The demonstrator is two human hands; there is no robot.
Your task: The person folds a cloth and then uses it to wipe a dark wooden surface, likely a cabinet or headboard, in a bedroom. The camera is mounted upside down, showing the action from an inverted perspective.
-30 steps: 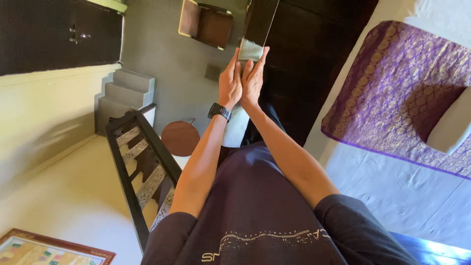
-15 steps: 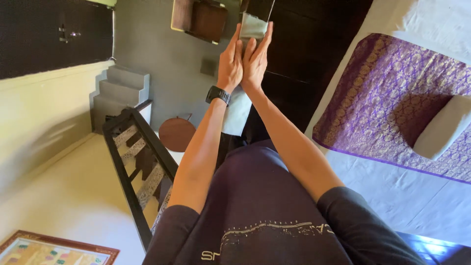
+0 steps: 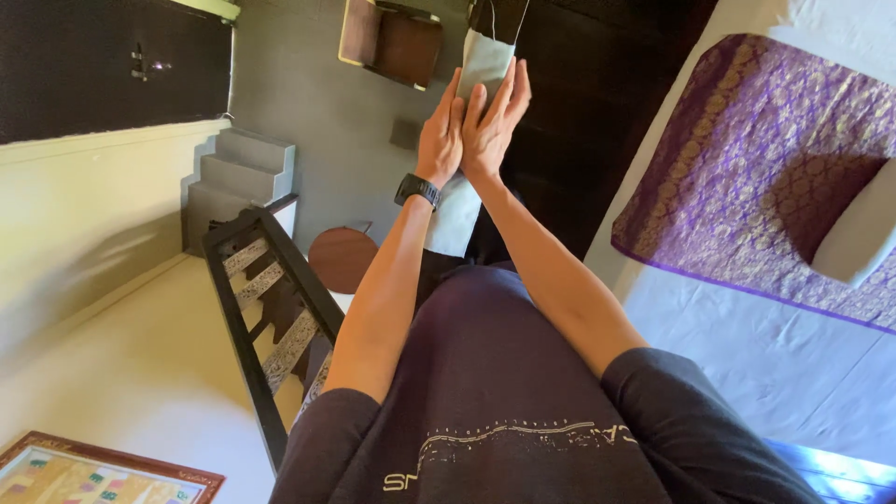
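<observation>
While both arms stretch forward, the left hand [image 3: 441, 140] and right hand [image 3: 495, 117] stand palm to palm, fingers straight, pressing a pale grey-green cloth [image 3: 485, 58] flat between them.

- Cloth: upper end shows above the fingertips, with thin strings at its top; a lower stretch hangs below the wrists, in front of the dark trousers. It rests on nothing; it hangs in the air over the floor.
- Left wrist: black watch [image 3: 417, 190].
- Handling, as a judgement: the fold will likely hold best with the palms flat and even along the whole length, edges lined up before pressure is added, strings kept clear of the fingers.
- Bed [image 3: 747, 336], right side: white sheet, with a purple patterned spread [image 3: 747, 177] lying on it and a white pillow [image 3: 863, 243] at the far right edge.
- Left side: dark wooden rail [image 3: 247, 327], grey steps [image 3: 233, 182], round brown stool [image 3: 343, 259], black door [image 3: 103, 65].
- Lower left corner: framed picture [image 3: 84, 476].
</observation>
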